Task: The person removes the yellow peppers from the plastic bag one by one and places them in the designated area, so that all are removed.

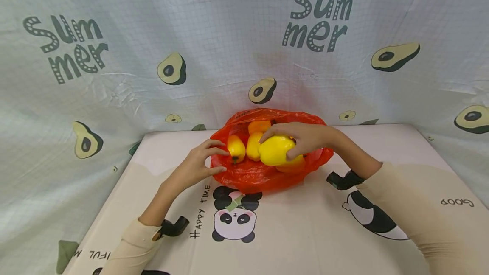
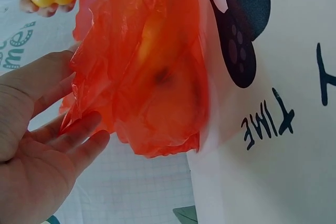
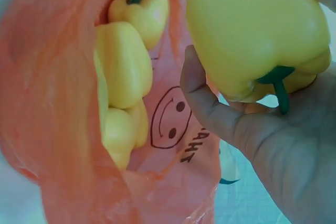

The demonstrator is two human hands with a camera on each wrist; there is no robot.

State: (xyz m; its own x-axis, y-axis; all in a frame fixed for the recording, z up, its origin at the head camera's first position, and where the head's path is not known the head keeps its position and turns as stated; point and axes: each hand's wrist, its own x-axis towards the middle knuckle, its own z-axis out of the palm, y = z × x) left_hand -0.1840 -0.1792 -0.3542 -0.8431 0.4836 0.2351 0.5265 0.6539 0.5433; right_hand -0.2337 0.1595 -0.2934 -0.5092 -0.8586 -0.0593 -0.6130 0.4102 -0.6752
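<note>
A red plastic bag (image 1: 244,181) lies with its mouth open, several yellow and orange bell peppers inside. The left hand (image 1: 196,164) holds the bag's left rim, with the film between thumb and fingers in the left wrist view. Over the bag's right part, the right hand (image 1: 309,137) grips a large yellow bell pepper (image 1: 276,150), whose green stem points toward the palm in the right wrist view. Deeper in the bag are a yellow pepper (image 1: 237,148), another yellow pepper (image 1: 254,145) and an orange one (image 1: 259,126). An orange pepper (image 1: 291,165) is partly hidden below the held one.
The bag rests on a table (image 1: 298,232) covered in a pale panda-print cloth. Directly behind it hangs a white curtain (image 1: 214,54) printed with avocados and lettering. Black wrist mounts (image 1: 173,226) are worn on both forearms.
</note>
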